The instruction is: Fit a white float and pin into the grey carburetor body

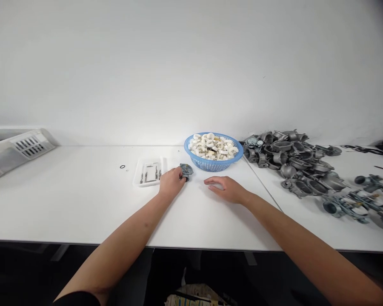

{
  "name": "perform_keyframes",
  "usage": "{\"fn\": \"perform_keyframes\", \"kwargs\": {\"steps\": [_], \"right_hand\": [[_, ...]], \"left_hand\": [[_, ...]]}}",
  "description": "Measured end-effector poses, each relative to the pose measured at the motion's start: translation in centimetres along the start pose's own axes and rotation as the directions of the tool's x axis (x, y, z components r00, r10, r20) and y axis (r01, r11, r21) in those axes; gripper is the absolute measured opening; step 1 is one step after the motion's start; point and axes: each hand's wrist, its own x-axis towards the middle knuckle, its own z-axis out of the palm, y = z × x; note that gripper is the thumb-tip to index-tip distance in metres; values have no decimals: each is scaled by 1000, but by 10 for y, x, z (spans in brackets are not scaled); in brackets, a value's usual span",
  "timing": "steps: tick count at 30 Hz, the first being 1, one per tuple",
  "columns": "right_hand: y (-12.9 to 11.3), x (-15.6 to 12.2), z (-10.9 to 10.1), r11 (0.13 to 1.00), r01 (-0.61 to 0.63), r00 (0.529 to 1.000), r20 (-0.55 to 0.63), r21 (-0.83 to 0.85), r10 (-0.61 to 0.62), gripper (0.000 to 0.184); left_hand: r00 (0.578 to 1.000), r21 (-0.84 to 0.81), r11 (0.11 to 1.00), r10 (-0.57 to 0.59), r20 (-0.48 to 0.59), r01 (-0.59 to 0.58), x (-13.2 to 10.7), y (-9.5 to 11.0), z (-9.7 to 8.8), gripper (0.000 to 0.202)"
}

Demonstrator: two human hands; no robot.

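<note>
My left hand [172,180] rests on the white table [83,199], its fingers closed round a small grey metal part [186,171] just in front of the blue basket [196,159]. My right hand [227,188] lies flat on the table to the right of it, fingers stretched out and holding nothing. The basket is full of white ring-shaped pieces [213,145]. A small clear tray [139,179] with several thin metal pins lies just left of my left hand.
A heap of grey cast metal housings [293,159] covers the table at the right, with more [354,204] nearer the right edge. A white slotted crate [15,148] lies at the far left. A small black ring [122,166] lies on the table. A white wall stands behind.
</note>
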Motion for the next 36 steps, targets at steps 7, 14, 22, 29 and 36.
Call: {"fn": "perform_keyframes", "kwargs": {"steps": [7, 14, 22, 29, 36], "right_hand": [[-13, 30, -71, 965, -161, 872, -489, -205, 41, 51], [-8, 100, -97, 890, -239, 971, -114, -389, 211, 45], [4, 126, -80, 786, -256, 910, 135, -563, 393, 38], [9, 119, -78, 835, -186, 953, 112, -518, 282, 35], [6, 119, -72, 915, -131, 974, 121, -381, 190, 23]], "left_hand": [[1000, -15, 1000, 11, 24, -11, 9, -4, 7, 12], [999, -51, 998, 41, 26, -40, 4, -1, 2, 12], [1000, -77, 997, 13, 2, -13, 4, -3, -1, 15], [999, -80, 996, 47, -15, -48, 4, -2, -3, 9], [1000, -118, 993, 16, 15, -14, 6, -4, 1, 7]]}}
